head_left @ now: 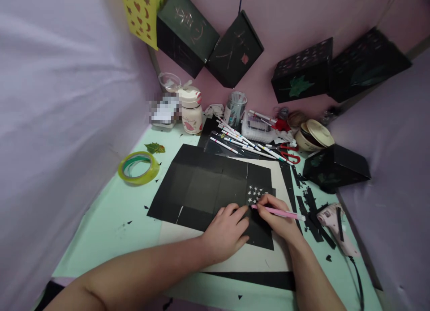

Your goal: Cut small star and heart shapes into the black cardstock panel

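- Your left hand point(225, 232) lies nearest you, palm down and flat on the black sheet point(201, 185), fingers together and pressing its lower edge.
- Your right hand point(278, 219), just beside it, pinches a pink pen-like tool point(289, 214) between thumb and fingers. The tip touches the sheet just below a patch of small star cut-outs point(255, 193).
- That black sheet rests on a cream board point(255, 259) on the pale green table point(110, 221).
- To your right, black paper scraps point(311, 208) lie beside a pink glue gun point(336, 226). Behind them sits a closed black box point(336, 168).
- At the back, a clear jar point(235, 106) holds thin sticks, too blurred to identify.
- Beside it, a clear plastic case point(257, 127) holds markers, and more loose markers point(245, 143) fan out in front.
- You have a cream bowl point(314, 134) at the right rear, its lid tilted; you cannot see the contents.
- On the left rear, a lidded white jar point(191, 109) is shut, with a clear dish point(169, 81) behind it.
- Near the left wall lies a green tape roll point(139, 168).
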`<state>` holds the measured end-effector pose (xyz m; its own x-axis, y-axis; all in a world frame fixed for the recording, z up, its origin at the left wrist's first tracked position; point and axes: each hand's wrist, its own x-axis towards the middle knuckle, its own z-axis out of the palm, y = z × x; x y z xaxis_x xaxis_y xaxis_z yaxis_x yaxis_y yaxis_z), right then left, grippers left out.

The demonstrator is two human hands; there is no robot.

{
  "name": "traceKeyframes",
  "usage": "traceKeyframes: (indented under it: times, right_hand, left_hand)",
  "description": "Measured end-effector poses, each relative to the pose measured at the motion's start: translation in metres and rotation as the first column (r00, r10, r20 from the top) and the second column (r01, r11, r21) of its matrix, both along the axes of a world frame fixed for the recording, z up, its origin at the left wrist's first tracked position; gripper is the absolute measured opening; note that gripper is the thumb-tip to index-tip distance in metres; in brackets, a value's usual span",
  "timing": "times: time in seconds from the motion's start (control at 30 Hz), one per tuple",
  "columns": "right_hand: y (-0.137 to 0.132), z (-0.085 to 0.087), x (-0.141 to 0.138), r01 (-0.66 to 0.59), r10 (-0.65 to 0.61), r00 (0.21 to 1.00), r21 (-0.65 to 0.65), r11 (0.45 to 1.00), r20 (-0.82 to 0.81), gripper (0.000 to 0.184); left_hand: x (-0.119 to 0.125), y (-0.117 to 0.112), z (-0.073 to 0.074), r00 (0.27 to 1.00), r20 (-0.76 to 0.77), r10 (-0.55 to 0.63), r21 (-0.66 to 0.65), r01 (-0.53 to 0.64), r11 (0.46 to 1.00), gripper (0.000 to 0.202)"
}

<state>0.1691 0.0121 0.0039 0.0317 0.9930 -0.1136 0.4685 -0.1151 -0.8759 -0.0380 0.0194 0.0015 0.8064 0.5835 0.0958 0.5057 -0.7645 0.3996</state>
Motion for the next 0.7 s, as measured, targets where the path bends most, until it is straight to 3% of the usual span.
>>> traceKeyframes:
  times: [0.7]
  right_hand:
    - [-0.0007,-0.0053,0.0001,0.023,-0.023,1.000,0.034,0.999,-0.012,0.021]
  left_hand:
    - [-0.0004,0.0001,0.0001,1.000,0.017,0.005,0.001,-0.005,1.000,0.030]
